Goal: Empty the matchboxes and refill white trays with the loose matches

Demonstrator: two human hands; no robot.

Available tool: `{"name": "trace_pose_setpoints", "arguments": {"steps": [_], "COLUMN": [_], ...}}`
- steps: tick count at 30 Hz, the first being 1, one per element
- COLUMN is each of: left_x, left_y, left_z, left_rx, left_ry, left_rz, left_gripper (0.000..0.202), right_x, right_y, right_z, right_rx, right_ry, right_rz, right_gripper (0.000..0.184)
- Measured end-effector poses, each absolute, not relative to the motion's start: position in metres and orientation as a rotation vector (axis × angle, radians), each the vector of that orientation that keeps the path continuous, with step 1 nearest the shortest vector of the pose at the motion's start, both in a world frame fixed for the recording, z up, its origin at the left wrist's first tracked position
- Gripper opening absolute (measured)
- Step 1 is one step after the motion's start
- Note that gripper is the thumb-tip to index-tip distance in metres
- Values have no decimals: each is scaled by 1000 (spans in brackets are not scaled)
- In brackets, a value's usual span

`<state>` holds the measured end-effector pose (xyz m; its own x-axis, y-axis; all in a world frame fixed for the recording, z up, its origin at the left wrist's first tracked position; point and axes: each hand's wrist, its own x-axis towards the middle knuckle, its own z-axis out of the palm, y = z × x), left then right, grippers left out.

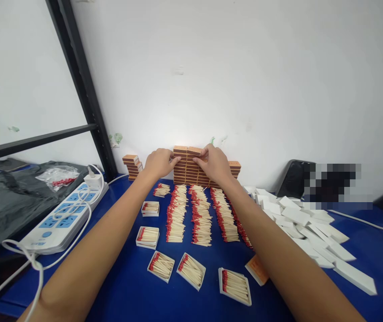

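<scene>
A tall stack of matchboxes (192,173) with brown striking sides stands against the wall. My left hand (159,162) is at its left edge, the thumb on the front and the fingers partly behind the boxes. My right hand (215,162) pinches a matchbox (194,151) at the top right, which sits slightly tilted. In front of the stack lie rows of loose red-tipped matches (176,214), (201,217). Nearer to me are several white trays filled with matches, including one tray (191,270) at the middle and another tray (235,286) to its right.
A shorter matchbox stack (131,167) stands to the left. White empty-looking trays or sleeves (307,228) are heaped at right, near a black object (294,179). At left lie a power strip (65,219) with cables and black plastic (20,201). An orange matchbox cover (257,269) lies by my right forearm.
</scene>
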<state>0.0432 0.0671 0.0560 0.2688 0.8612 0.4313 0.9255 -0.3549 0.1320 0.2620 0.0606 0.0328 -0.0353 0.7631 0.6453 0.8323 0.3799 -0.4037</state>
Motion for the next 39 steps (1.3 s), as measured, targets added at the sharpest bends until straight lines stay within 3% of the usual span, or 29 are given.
{"name": "trace_pose_setpoints", "arguments": {"steps": [8, 17, 22, 39], "left_x": [46, 45, 47, 50], "left_y": [69, 69, 67, 67], "left_z": [54, 57, 57, 58], "left_rx": [-2328, -2313, -2302, -2277], "left_ry": [-1713, -1688, -1666, -1683], "left_rz": [-650, -767, -780, -732], "left_gripper": [52, 42, 38, 48], "right_x": [262, 263, 261, 266], "right_y": [59, 57, 56, 61], "right_z": [33, 38, 39, 39], "right_rx": [-1400, -1323, -1332, -1391], "right_ry": [-1805, -1768, -1738, -1815], "right_rz": [-112, -77, -83, -203], "right_gripper": [25, 30, 24, 15]}}
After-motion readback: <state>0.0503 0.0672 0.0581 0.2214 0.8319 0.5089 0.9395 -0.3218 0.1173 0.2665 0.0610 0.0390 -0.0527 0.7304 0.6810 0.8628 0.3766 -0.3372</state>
